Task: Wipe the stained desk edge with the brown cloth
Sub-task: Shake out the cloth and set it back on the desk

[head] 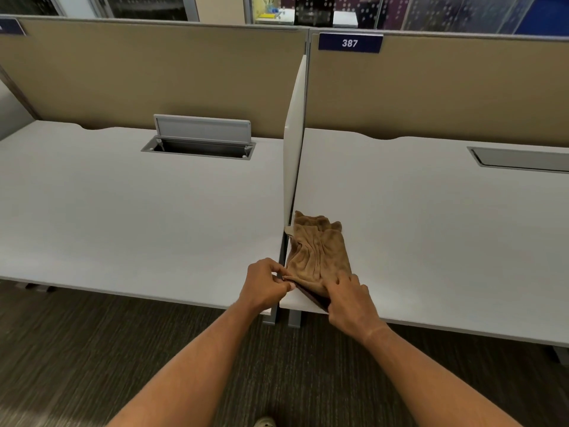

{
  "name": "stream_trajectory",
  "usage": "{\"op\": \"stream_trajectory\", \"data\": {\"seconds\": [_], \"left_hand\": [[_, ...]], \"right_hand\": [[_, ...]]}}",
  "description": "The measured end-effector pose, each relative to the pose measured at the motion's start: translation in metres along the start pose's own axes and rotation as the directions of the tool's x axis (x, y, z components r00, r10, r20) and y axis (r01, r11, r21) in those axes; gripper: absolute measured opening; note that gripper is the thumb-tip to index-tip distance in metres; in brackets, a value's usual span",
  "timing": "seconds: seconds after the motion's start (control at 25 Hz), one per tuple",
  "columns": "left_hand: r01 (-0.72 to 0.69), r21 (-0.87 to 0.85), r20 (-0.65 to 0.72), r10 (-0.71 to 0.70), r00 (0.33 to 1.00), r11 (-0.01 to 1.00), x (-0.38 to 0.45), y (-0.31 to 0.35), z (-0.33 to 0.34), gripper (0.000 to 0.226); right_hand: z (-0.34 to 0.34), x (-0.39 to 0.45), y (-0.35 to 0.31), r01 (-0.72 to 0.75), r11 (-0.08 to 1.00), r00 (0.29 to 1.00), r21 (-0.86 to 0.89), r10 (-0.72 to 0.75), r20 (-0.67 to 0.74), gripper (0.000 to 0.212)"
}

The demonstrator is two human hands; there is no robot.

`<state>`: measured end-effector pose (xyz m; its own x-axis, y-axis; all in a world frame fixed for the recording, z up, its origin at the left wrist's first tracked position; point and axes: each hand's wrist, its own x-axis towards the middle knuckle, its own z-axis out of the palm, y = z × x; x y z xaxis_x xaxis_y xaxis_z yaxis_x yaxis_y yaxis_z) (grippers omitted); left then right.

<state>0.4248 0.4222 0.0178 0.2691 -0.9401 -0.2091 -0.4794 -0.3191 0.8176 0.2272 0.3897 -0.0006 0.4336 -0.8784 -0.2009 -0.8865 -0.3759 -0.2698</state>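
Observation:
The brown cloth [318, 251] lies crumpled on the right white desk [431, 226], along that desk's left edge beside the gap between the two desks. My left hand [266, 283] pinches the cloth's near left corner over the gap. My right hand [351, 298] grips the cloth's near edge at the desk's front corner, fingers pressed on the fabric. A dark underside of the cloth shows between my hands. No stain on the desk edge can be made out.
A thin white divider panel [294, 143] stands between the left desk [123, 217] and the right one. An open cable hatch [200, 143] sits in the left desk, a closed one [520, 160] in the right. Tan partitions stand behind. Dark carpet lies below.

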Motion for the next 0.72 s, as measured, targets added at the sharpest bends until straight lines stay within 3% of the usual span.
{"op": "stream_trajectory", "data": {"seconds": [0.12, 0.28, 0.4, 0.72], "left_hand": [[-0.066, 0.011, -0.036, 0.067, 0.997, 0.998, 0.003, 0.015, -0.01, 0.024], [-0.132, 0.013, -0.075, 0.133, 0.988, 0.991, 0.009, 0.039, -0.024, 0.014], [-0.209, 0.047, -0.095, 0.212, 0.973, 0.977, 0.016, 0.063, -0.035, 0.015], [-0.363, 0.11, -0.149, 0.376, 0.915, 0.925, 0.047, 0.135, -0.074, 0.016]], "right_hand": [[-0.02, -0.001, 0.009, -0.126, 0.992, 0.991, 0.023, 0.127, -0.039, 0.044], [-0.06, -0.002, 0.016, -0.219, 0.971, 0.966, 0.096, 0.23, -0.119, 0.024], [-0.091, -0.003, 0.02, -0.278, 0.948, 0.941, 0.154, 0.301, -0.154, 0.021], [-0.19, 0.015, 0.026, -0.221, 0.889, 0.856, 0.401, 0.374, -0.357, 0.031]]}}
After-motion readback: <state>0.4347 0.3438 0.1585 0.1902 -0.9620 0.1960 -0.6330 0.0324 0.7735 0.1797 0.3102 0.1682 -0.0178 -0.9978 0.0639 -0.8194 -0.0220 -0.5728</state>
